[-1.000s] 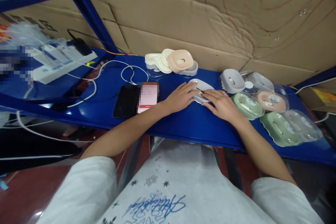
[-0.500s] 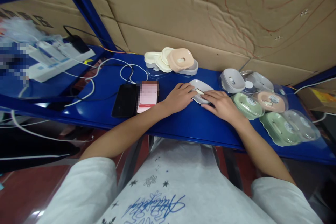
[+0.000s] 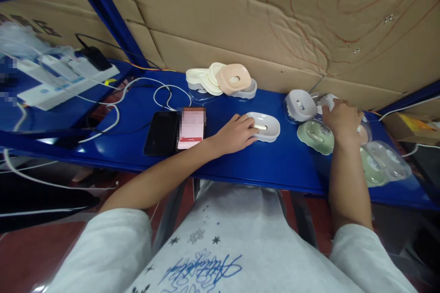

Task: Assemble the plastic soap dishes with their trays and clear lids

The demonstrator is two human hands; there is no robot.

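From my seat at the far end, starting at the left, I see a white power strip (image 3: 65, 80) on the blue shelf (image 3: 240, 165), its white cables (image 3: 137, 89) looping toward a dark phone (image 3: 161, 132) that lies flat beside a pink card (image 3: 191, 128). Behind these, against the cardboard wall (image 3: 275, 18), sits a small heap of cream and peach soap-dish parts (image 3: 220, 80). Nearer the middle, my left hand (image 3: 235, 133) rests palm down with its fingers loosely curled against the near edge of a white soap dish (image 3: 264, 126), touching it rather than gripping it; the dish stands upright on the shelf in front of me, just right of the hand. I judge it light, stiff moulded plastic, smooth enough to slide on the painted shelf, so the rounded rim at the two long sides is the place to pinch it, not the thin slotted insert in its middle. Further right stands a grey-white dish (image 3: 300, 104), then a green dish (image 3: 314, 136) in clear wrap. My right hand (image 3: 340, 119) lies over the wrapped dishes (image 3: 385, 165) at the back of that cluster, fingers bent down onto a clear-wrapped one; whether it actually clasps anything I cannot tell, since the fingertips are hidden.
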